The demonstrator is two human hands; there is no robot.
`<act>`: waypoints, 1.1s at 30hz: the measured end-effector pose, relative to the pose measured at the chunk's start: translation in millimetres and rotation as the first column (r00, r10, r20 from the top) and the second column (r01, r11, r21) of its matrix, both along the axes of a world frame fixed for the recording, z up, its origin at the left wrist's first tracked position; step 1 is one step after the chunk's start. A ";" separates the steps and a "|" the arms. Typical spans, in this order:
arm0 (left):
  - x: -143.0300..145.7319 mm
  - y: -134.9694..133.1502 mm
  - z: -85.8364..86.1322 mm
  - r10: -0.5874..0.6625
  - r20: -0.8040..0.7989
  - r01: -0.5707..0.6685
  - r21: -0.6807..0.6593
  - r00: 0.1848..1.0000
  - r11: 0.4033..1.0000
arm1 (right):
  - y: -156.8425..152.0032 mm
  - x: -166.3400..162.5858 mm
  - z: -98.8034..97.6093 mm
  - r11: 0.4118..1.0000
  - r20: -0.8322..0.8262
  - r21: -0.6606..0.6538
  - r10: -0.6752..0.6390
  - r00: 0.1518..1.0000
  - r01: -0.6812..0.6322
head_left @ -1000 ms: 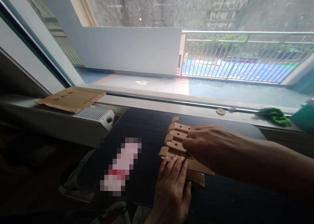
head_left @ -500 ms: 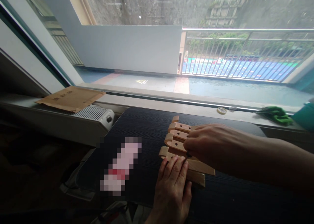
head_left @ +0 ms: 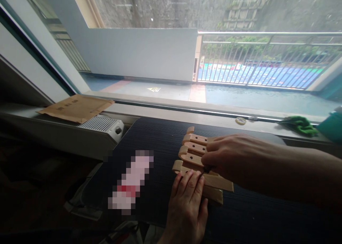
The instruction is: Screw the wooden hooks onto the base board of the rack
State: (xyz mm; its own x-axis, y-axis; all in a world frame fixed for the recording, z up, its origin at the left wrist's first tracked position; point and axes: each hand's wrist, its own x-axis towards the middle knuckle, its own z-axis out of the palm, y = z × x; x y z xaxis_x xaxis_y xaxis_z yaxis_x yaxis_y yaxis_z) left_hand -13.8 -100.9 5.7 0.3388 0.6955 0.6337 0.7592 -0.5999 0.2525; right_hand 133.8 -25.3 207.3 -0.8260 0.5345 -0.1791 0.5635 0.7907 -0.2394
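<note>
Several pale wooden pieces [head_left: 196,158] with rounded, hooked ends and dark round holes lie side by side on a dark tabletop. My left hand [head_left: 185,201] presses its fingertips on the nearest piece, with the thumb along its near side, holding it against the table. Above the same piece, my right hand [head_left: 223,156] is closed around a small screwdriver-like tool [head_left: 206,169]. Its dark end and thin shaft show just beside my left fingertips. Most of the tool is hidden in my right fist, and its tip cannot be made out clearly.
A blurred pink item [head_left: 136,178] lies on the dark table [head_left: 157,130], left of the wood. Beyond stand a window sill with a brown envelope [head_left: 77,107], a white vented unit [head_left: 103,125], a round roll [head_left: 241,120], a green cloth [head_left: 300,125] and a teal container [head_left: 331,126].
My right hand has shifted very slightly to the right with the tool in it. My left hand stays in place on the wood.
</note>
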 end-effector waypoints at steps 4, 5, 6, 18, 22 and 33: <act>-0.3 -0.2 -0.3 -0.005 -0.002 0.005 -0.012 1.000 1.000 | -1.0 -2.1 -1.9 0.996 0.068 -0.074 -0.048 0.997 0.053; -0.1 -0.3 0.1 -0.006 -0.004 0.006 -0.016 1.000 1.000 | -0.8 -1.2 -3.8 0.996 0.060 -0.074 -0.045 0.997 0.050; 0.4 -0.4 0.6 -0.005 -0.006 0.005 -0.021 1.000 1.000 | -0.5 -0.1 -5.8 0.997 0.051 -0.068 -0.036 0.998 0.039; 3.7 0.4 2.2 0.002 0.004 -0.002 -0.011 1.000 1.000 | -3.7 -2.0 -6.3 1.000 -0.008 0.025 0.018 1.000 -0.018; 2.6 0.5 1.3 0.002 -0.004 -0.002 -0.012 1.000 1.000 | -3.5 -5.2 -1.4 0.998 0.023 -0.066 -0.009 1.000 0.011; 2.2 1.2 -3.4 0.005 -0.020 -0.005 -0.006 1.000 1.000 | 4.7 9.8 -27.8 1.000 0.006 0.006 -0.013 1.000 0.013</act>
State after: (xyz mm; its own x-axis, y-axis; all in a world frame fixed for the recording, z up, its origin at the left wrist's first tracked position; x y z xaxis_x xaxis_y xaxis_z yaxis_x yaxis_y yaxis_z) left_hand -11.6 -99.6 2.2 0.3477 0.7008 0.6229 0.7674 -0.5943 0.2404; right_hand 143.6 -20.6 179.4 -0.8177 0.5465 -0.1808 0.5754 0.7845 -0.2314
